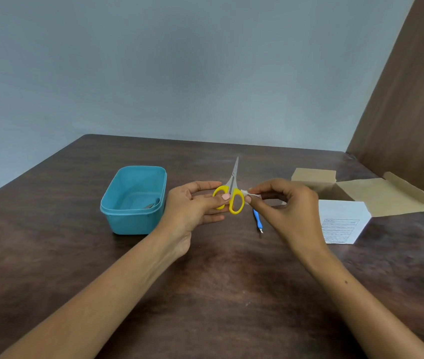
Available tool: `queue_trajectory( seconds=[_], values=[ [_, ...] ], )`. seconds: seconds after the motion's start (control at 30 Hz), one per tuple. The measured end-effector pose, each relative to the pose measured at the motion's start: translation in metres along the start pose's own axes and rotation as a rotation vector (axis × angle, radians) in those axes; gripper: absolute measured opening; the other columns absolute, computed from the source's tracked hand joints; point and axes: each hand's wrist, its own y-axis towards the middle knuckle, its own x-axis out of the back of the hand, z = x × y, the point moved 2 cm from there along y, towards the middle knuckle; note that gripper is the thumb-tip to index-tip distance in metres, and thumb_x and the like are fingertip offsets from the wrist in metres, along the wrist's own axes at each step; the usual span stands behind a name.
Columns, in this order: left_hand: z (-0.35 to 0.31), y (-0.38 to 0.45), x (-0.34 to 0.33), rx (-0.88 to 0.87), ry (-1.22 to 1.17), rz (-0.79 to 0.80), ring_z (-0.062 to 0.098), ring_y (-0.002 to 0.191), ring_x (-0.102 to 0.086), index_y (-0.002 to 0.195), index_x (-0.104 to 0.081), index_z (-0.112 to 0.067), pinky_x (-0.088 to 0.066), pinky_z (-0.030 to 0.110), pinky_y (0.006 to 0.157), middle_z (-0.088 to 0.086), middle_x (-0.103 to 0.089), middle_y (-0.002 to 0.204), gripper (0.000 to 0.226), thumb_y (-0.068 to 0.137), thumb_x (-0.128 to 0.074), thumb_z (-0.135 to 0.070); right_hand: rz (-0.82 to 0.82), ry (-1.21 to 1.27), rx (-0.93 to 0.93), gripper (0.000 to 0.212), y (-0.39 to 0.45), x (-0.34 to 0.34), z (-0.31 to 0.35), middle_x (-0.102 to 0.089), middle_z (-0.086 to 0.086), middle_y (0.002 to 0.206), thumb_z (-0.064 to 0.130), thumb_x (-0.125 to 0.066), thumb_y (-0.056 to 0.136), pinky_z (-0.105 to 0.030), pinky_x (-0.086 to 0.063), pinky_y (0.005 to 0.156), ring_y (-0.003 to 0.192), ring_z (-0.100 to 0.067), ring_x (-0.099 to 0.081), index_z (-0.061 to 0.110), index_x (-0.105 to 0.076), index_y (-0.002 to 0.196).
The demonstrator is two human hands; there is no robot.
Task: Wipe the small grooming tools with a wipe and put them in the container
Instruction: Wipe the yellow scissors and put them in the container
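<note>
My left hand (pixel 195 206) holds small scissors (pixel 233 187) by their yellow handles, the closed grey blades pointing away from me. My right hand (pixel 286 206) pinches a small white wipe (pixel 248 194) against the right yellow handle loop. A blue-handled cuticle tool (pixel 257 220) lies on the table just below the scissors, its metal tip toward me. The teal plastic container (pixel 133 200) stands open to the left of my left hand, with a small metal tool (pixel 150 205) in its near right corner.
An open white cardboard box (pixel 343 221) with a printed label and brown flaps sits on the right of the dark wooden table (pixel 205 294). A brown wooden panel (pixel 413 112) rises at the far right. A grey wall stands behind.
</note>
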Motion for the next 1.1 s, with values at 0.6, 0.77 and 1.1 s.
queue_trajectory(
  seconds=[0.6,0.77,1.1],
  values=[
    [0.002,0.000,0.000,0.009,0.024,-0.007,0.015,0.066,-0.073,0.094,-0.072,-0.005,-0.060,0.025,0.061,0.008,-0.076,0.077,0.018,0.077,-0.073,-0.005,0.006,-0.180,0.385,0.016,-0.008,-0.011,0.007,-0.075,0.002,0.085,0.005,-0.067,0.073,-0.025,-0.052,0.069,0.077,-0.010,-0.069,0.013,-0.077,0.082],
    [0.004,-0.004,-0.005,0.006,0.056,0.036,0.014,0.063,-0.072,0.092,-0.072,-0.005,-0.059,0.022,0.061,0.005,-0.075,0.072,0.016,0.077,-0.073,-0.004,-0.158,-0.145,0.339,0.013,-0.007,-0.004,0.006,-0.074,0.002,0.085,0.001,-0.069,0.075,-0.025,-0.054,0.069,0.077,-0.009,-0.068,0.010,-0.075,0.083],
    [0.001,-0.003,-0.002,-0.026,-0.019,0.019,0.015,0.063,-0.072,0.095,-0.070,0.003,-0.056,0.019,0.057,0.009,-0.075,0.073,0.017,0.078,-0.071,-0.001,0.044,-0.197,0.440,0.019,-0.008,-0.012,0.011,-0.075,0.005,0.087,0.003,-0.068,0.073,-0.028,-0.053,0.071,0.083,-0.011,-0.069,0.016,-0.076,0.083]
  ],
)
